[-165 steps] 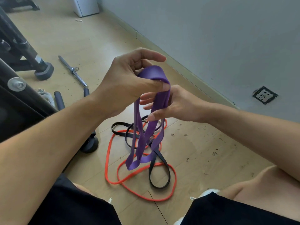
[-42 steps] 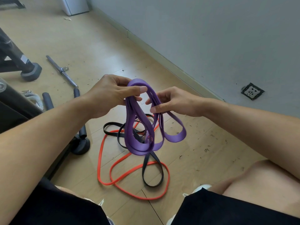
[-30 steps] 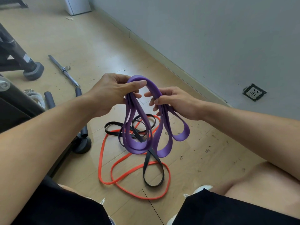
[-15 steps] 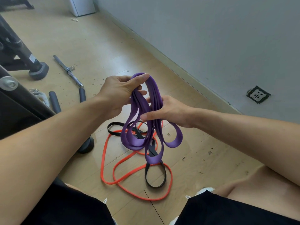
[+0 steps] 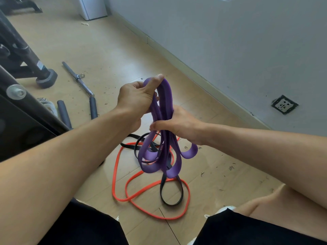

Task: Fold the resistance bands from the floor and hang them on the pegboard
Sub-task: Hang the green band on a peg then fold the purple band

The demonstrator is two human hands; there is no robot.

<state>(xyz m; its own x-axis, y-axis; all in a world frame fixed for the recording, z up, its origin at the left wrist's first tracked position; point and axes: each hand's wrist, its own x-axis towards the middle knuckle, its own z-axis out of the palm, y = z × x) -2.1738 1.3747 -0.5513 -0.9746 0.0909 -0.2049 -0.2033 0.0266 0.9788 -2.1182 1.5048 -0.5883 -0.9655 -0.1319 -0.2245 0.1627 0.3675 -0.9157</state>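
At frame centre the left hand [image 5: 136, 98] pinches the top bend of the purple band [image 5: 165, 131], thumb pressed over the fold. Just below, the right hand [image 5: 178, 124] curls round the gathered strands, squeezing them together. The band's loops dangle beneath both hands, above the floor [image 5: 109, 50]. Under them, lower centre, an orange band [image 5: 123, 190] and a black band [image 5: 170, 202] lie tangled. A metal bar [image 5: 77, 78] lies at upper left.
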